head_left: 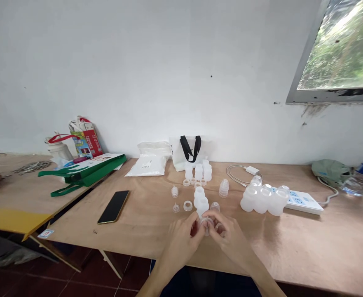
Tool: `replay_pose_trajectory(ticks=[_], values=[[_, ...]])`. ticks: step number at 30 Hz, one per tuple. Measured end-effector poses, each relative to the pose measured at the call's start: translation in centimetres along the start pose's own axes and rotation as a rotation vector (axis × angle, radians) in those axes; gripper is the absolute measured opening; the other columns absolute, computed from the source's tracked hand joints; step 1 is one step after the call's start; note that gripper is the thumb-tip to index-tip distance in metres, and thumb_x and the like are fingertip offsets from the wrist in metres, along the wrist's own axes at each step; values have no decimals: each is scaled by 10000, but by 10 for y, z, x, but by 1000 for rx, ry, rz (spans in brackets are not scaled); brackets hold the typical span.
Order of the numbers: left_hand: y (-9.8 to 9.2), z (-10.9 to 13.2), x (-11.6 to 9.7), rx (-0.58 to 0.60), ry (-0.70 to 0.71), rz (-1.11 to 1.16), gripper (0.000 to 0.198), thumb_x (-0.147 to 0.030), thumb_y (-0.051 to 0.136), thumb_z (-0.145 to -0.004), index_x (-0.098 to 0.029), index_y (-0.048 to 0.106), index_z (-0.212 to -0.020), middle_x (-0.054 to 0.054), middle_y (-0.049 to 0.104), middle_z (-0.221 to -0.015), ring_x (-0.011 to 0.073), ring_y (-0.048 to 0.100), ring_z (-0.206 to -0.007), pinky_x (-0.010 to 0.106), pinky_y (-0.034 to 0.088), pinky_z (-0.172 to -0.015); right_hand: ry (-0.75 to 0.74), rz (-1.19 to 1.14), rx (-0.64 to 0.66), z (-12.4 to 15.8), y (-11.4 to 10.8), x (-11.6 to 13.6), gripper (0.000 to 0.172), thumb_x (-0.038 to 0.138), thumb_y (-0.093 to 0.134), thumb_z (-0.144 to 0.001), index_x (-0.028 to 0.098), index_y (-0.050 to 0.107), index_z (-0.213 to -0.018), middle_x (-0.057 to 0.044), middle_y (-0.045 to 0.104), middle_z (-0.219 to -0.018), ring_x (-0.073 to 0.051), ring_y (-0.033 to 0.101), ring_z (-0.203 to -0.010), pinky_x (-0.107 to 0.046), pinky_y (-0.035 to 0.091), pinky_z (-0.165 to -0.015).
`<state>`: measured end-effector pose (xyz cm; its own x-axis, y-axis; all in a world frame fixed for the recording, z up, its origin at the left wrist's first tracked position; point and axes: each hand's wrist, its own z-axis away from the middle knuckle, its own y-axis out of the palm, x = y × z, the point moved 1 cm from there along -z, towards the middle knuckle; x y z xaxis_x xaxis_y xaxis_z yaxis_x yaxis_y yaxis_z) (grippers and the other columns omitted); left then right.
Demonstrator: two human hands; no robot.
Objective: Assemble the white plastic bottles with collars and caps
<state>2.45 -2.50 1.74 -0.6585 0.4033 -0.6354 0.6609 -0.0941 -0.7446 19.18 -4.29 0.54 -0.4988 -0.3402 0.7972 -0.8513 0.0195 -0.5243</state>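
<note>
Left hand (181, 240) and right hand (230, 240) closed, both gripping clear plastic part (206, 226) over plywood table (292, 247); plastic bottle (202, 206) just beyond part.

At 6 o'clock, along the bottom edge of the view, lies a very dark navy cloth top (209, 282), its soft fabric plain as far as it shows and cut off by the frame. The left forearm (156, 280) comes in from 7 o'clock and the right forearm (261, 274) from 5 o'clock, both bare and slim right down to the frame edge. The left hand (181, 243) and the right hand (229, 239), near the centre of the view, are bare as well, with slender, tapering fingers (195, 220).
</note>
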Motion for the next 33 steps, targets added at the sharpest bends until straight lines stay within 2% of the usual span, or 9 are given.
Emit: replay_pose_trajectory(ticks=[6, 9, 14, 19, 22, 26, 30, 33], values=[[-3, -1, 5, 102, 43, 61, 267, -329, 421, -1000, -217, 487, -766, -42, 564, -658, 140, 518, -604, 245, 289, -578, -12, 60, -6, 0, 3, -4, 187, 306, 521, -988, 286, 701, -1032, 37, 645, -724, -144, 543, -636, -249, 420, -618], [-5, -4, 8, 130, 79, 103, 262, -332, 425, -1000, -215, 498, -777, -40, 569, -685, 141, 516, -627, 237, 306, -587, -3, 29, -2, 0, 5, -5, 173, 301, 537, -976, 283, 693, -1047, 36, 649, -747, -139, 539, -636, -248, 419, -613], [-2, -2, 4, 51, 65, 173, 277, -377, 437, -1010, -213, 522, -804, -49, 530, -667, 133, 502, -618, 233, 320, -586, 1, -80, -35, -1, 1, -1, 174, 320, 538, -968, 269, 672, -1067, 14, 647, -820, -148, 548, -681, -249, 434, -605], [6, 0, 0, 63, 67, 192, 205, -387, 461, -1007, -220, 550, -927, -50, 574, -691, 131, 524, -605, 235, 326, -576, 7, -96, -100, -2, 0, -5, 179, 357, 523, -970, 251, 668, -982, -5, 628, -822, -161, 544, -712, -261, 430, -603], [7, -3, 3, 10, 47, 176, 240, -398, 457, -1006, -218, 531, -865, -47, 556, -683, 134, 520, -618, 234, 329, -581, 4, -108, -62, -3, -1, -6, 243, 435, 519, -991, 262, 679, -1048, -16, 650, -868, -163, 557, -733, -261, 446, -606], [-2, -7, 14, -54, 32, 165, 203, -337, 473, -974, -215, 512, -817, -54, 525, -670, 123, 506, -610, 226, 326, -578, 38, -139, 20, -5, -13, -5, 328, 499, 567, -967, 283, 648, -1201, -31, 686, -994, -163, 616, -775, -261, 489, -613], [-15, -11, 23, -111, 8, 99, 187, -308, 471, -949, -212, 533, -800, -61, 519, -650, 114, 492, -584, 224, 321, -570, 82, -160, -69, -5, -30, -8, 386, 538, 535, -977, 260, 648, -1220, -52, 708, -998, -172, 646, -764, -260, 509, -579], [-14, -12, 22, -126, 26, 88, 171, -312, 499, -925, -210, 575, -810, -56, 539, -648, 114, 500, -581, 224, 332, -568, 107, -186, -54, -5, -31, -10, 403, 553, 520, -986, 267, 641, -1243, -51, 710, -1006, -162, 647, -738, -246, 508, -549]])
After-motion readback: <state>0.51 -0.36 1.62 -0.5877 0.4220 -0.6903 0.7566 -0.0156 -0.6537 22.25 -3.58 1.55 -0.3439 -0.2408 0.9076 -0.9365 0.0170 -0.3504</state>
